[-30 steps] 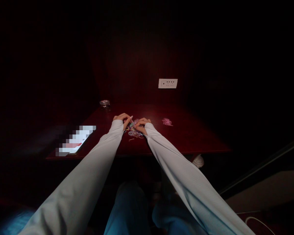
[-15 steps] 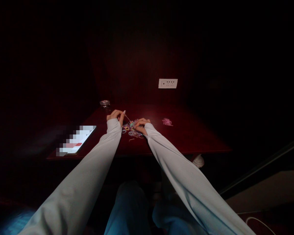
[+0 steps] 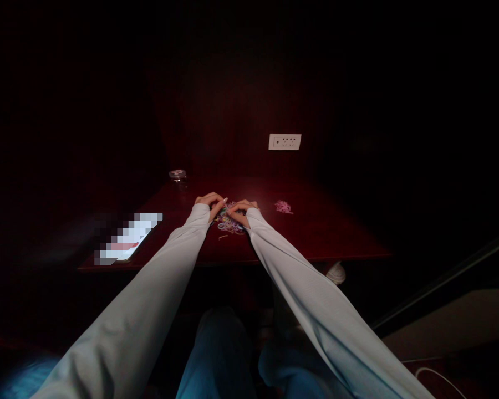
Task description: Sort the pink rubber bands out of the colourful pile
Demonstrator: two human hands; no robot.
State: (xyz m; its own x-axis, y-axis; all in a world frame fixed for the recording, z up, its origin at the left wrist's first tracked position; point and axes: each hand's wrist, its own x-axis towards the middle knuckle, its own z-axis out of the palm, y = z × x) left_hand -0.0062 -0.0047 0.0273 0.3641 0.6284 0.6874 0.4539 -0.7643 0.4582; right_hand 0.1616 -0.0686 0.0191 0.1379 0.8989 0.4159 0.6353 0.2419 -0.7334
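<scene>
Centre frame, curled left hand point(image 3: 210, 201) and right hand point(image 3: 243, 208) are flanking a multicoloured pile of thin, small bands point(image 3: 229, 226), seemingly for close reach. Whether they're pinching any, I'm not able to tell.

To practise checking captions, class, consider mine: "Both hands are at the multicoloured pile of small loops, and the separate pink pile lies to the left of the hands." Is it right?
Not quite. The head view shows the pink pile to the right of the hands; the left hand and right hand are indeed at the multicoloured pile.
</scene>
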